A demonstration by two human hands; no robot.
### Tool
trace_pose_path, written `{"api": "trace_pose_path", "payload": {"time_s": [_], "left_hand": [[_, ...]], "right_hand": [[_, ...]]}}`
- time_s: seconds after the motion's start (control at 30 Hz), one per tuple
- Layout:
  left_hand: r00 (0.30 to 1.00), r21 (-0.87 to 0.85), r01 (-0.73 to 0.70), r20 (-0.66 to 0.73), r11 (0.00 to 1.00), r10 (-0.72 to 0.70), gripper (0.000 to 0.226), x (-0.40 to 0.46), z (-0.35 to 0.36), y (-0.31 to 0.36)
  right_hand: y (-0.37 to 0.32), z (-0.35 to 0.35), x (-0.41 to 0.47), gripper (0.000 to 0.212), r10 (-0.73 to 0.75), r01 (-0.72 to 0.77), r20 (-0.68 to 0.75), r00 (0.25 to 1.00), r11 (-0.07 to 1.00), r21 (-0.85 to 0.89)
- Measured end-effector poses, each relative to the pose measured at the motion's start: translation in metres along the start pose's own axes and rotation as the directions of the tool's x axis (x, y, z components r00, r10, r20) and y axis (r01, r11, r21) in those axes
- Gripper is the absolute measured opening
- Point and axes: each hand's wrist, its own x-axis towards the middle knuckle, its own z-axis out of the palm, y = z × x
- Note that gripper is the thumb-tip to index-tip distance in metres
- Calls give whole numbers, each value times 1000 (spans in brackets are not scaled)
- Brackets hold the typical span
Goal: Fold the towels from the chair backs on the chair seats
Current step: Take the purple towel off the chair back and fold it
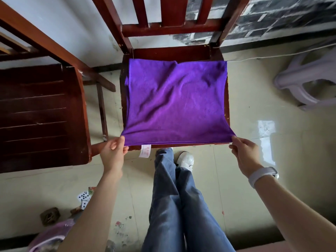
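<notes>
The chair seat mid-frame holds a purple towel; left hand and right hand pinch its near corners, open floor at right.

Legible text: none. One white sewn-in label hangs from the near edge of the purple towel, just beside the left hand — it carries faint red print, too small and blurred to read. Several playing cards lie on the floor near the left forearm; the uppermost face-up card shows rows of dark pips — the suit appears to be spades, but the exact count and the corner index cannot be made out.
</notes>
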Motion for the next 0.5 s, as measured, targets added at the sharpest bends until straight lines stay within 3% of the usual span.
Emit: {"api": "trace_pose_path", "payload": {"time_s": [0.17, 0.3, 0.43, 0.5], "left_hand": [[997, -96, -82, -12, 992, 81, 8, -21, 1, 63], [980, -94, -111, 156, 989, 124, 26, -41, -4, 117], [933, -188, -36, 344, 981, 100, 21, -65, -18, 171], [895, -183, -65, 425, 981, 138, 27, -76, -26, 191]], "right_hand": [[-60, -6, -28, 16, -54, 53, 1, 999, 986, 155], [-107, -20, -51, 27, -211, 196, 71, 975, 964, 179], [-151, -37, -72, 24, -387, 375, 145, 911, 922, 100], [-170, -46, -80, 19, -404, 387, 191, 894, 914, 122]]}}
